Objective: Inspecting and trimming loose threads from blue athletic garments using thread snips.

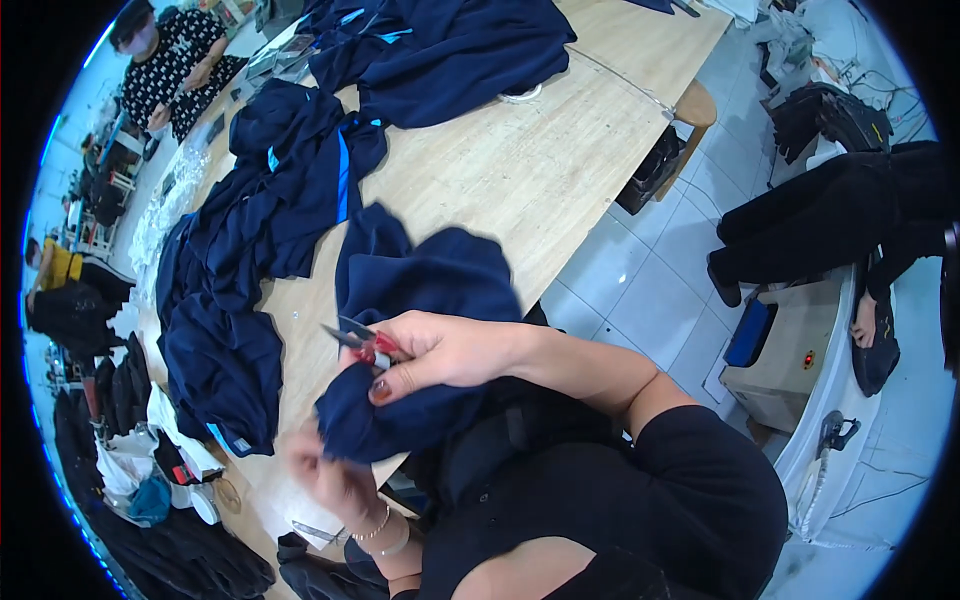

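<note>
Snips (352, 338) gripped in right hand (435, 352) over navy garment (420, 290); blurred left hand (325, 472) pinches its edge

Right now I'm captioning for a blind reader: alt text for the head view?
A right hand holds red-handled thread snips over a navy garment gripped by the blurred left hand, at a wooden table piled with more navy garments.

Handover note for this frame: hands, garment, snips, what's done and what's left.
Right hand: shut on red-handled thread snips, blades open, over the navy garment.
Left hand: blurred, pinching the garment's lower edge.
Garment hangs over the wooden table edge, in front of the person.
More navy garments are piled across the table to the left.
Done versus left: cannot tell which pieces are trimmed.
</note>
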Action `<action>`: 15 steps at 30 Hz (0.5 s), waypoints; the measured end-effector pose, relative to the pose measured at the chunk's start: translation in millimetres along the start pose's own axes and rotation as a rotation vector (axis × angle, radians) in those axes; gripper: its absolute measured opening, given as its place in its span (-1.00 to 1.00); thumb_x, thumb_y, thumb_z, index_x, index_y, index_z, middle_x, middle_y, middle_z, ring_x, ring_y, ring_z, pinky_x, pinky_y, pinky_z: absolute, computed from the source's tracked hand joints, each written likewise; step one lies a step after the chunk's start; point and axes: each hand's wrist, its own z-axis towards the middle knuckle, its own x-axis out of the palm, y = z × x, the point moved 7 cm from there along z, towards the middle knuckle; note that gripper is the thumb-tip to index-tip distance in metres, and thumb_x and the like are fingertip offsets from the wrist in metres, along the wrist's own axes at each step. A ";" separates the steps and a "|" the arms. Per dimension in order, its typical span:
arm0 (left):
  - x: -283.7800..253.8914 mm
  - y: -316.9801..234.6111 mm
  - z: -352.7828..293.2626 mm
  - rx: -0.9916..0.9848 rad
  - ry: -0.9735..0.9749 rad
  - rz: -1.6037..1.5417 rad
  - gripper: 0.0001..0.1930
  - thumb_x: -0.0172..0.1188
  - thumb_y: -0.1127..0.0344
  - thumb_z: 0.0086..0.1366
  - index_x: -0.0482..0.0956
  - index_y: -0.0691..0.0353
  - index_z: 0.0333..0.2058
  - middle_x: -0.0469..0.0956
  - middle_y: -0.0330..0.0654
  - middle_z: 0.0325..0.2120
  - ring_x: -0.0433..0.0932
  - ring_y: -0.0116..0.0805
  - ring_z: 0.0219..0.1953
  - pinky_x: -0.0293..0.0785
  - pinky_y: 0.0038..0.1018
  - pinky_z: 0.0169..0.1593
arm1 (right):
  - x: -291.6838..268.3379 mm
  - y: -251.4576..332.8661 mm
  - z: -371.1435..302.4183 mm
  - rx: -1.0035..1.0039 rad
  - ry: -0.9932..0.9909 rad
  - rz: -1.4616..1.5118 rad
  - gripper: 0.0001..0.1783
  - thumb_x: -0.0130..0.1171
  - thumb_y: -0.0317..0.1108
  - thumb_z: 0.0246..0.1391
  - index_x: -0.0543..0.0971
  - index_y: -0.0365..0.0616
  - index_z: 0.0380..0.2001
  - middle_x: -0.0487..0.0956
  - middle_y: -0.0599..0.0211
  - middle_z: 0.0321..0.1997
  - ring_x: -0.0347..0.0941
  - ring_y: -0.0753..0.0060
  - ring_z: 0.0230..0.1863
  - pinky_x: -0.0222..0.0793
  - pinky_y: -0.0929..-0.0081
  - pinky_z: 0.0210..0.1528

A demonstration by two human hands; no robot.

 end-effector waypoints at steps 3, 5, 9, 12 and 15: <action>3.1 -32.2 2.0 0.163 -0.051 -0.135 -0.77 -0.01 0.26 0.38 0.22 0.13 -0.46 0.17 -0.31 -0.52 0.16 -0.50 -0.49 0.15 -0.57 -0.37 | 22.0 55.6 2.1 -0.164 -0.004 0.346 -0.67 0.15 -0.52 0.17 0.42 -0.24 0.00 0.53 0.44 -0.13 0.45 0.66 -0.07 0.37 0.64 0.10; -2.6 -33.8 6.8 0.177 -0.238 -0.041 -0.74 -0.07 0.18 0.41 0.14 0.11 -0.43 0.10 -0.33 -0.49 0.07 -0.50 -0.49 0.05 -0.56 -0.42 | 8.4 76.6 9.2 -0.332 -0.112 0.373 -0.66 0.16 -0.52 0.16 0.42 -0.23 0.00 0.54 0.43 -0.12 0.45 0.65 -0.06 0.37 0.63 0.09; -68.7 4.9 8.4 -0.105 -0.357 0.072 -0.82 -0.04 0.30 0.41 0.43 0.28 -0.17 0.43 -0.26 -0.27 0.39 -0.54 -0.25 0.32 -0.61 -0.16 | -59.2 96.1 57.6 -0.418 -0.405 -0.142 -0.67 0.19 -0.48 0.15 0.45 -0.20 -0.01 0.54 0.49 -0.15 0.42 0.65 -0.09 0.31 0.59 0.08; -66.8 23.4 10.3 -0.124 -0.228 -0.016 -0.85 -0.03 0.32 0.41 0.45 0.26 -0.22 0.46 -0.26 -0.34 0.43 -0.54 -0.27 0.35 -0.58 -0.16 | -88.9 159.7 87.2 -0.623 -0.522 -0.426 -0.83 0.16 -0.47 0.13 0.53 -0.18 -0.18 0.53 0.52 -0.24 0.39 0.66 -0.21 0.30 0.58 -0.04; -78.1 27.1 -3.8 -0.141 -0.287 0.024 -0.87 0.00 0.31 0.40 0.46 0.21 -0.20 0.47 -0.30 -0.35 0.44 -0.55 -0.29 0.36 -0.58 -0.17 | -100.5 287.3 126.7 -0.879 -0.733 -0.927 -0.67 0.01 -0.35 0.26 0.46 -0.17 0.06 0.60 0.12 -0.02 0.28 0.60 -0.54 0.27 0.55 -0.42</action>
